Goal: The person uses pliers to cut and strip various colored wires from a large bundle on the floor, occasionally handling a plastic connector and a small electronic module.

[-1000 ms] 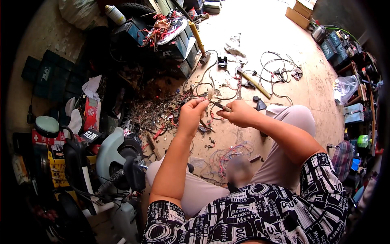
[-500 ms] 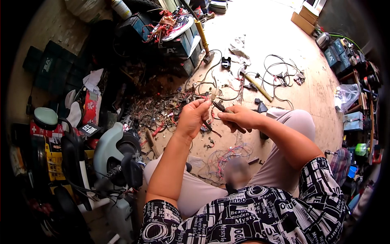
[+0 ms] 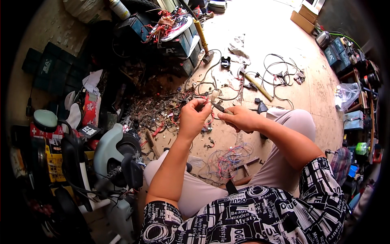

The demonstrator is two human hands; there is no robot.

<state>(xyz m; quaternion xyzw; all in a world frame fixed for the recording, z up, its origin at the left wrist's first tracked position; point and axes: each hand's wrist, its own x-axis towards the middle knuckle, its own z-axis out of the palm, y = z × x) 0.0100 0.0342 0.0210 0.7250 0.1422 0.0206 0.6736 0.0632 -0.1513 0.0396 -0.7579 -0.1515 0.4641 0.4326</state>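
Head view, looking down on a seated person, knees apart, patterned black-and-white shirt at the lower edge. Left hand [image 3: 194,118] raised over the floor, fingers curled in, thumb and forefinger pinched shut on the end of a thin wire [image 3: 206,99] with a reddish piece at its tip. Right hand [image 3: 240,118] just beside it, closed in a fist-like grip around a small dark-handled tool [image 3: 219,107]; the tool's tip points left toward the pinched wire, close to touching, though contact itself is too small to tell. Both hands hover above the concrete floor [image 3: 268,32], in front of the knees. Directly below them, between the legs, a loose tangle of red and blue wires [image 3: 225,160]. Beyond the left hand, a wide heap of scrap wire and debris [image 3: 156,110]. Farther out on the floor, coiled black cables [image 3: 280,69] and a yellow-handled tool [image 3: 260,86], well apart from the hands. Left of the person, a pale green machine housing [image 3: 106,148]. Stacked dark battery cases [image 3: 174,40] at the top.
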